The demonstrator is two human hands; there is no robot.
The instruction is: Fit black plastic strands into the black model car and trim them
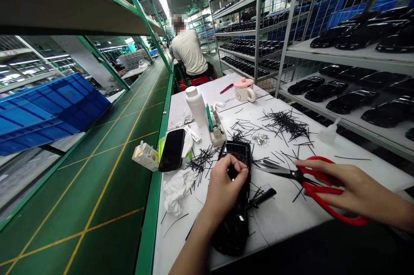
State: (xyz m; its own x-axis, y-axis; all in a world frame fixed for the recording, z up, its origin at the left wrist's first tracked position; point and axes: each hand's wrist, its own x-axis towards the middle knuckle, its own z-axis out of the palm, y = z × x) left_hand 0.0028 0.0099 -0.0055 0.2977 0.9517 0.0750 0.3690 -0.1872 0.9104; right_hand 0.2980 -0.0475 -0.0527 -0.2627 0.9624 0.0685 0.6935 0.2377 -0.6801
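A glossy black model car body [237, 219] lies lengthwise on the white table in front of me. Over its middle, my left hand [228, 173] has its fingers curled into a pinch; whatever they may hold is too small to make out. My right hand [347, 186] grips red-handled scissors [299, 176], their blades parted a little and pointing left, close beside the car. Just right of the car lies a small black part [263, 197]. Short black strips [284, 124] are heaped and scattered about the table, and a little pile of silvery bits [260, 139] sits among them.
Left of the table runs a green conveyor belt [106, 167]. A phone [172, 150], crumpled tissue [177, 189], white bottle [196, 107], lidded mug [245, 90] and small carton [145, 155] stand around. Racks of black car bodies [352, 98] line the right. A person [192, 53] sits ahead.
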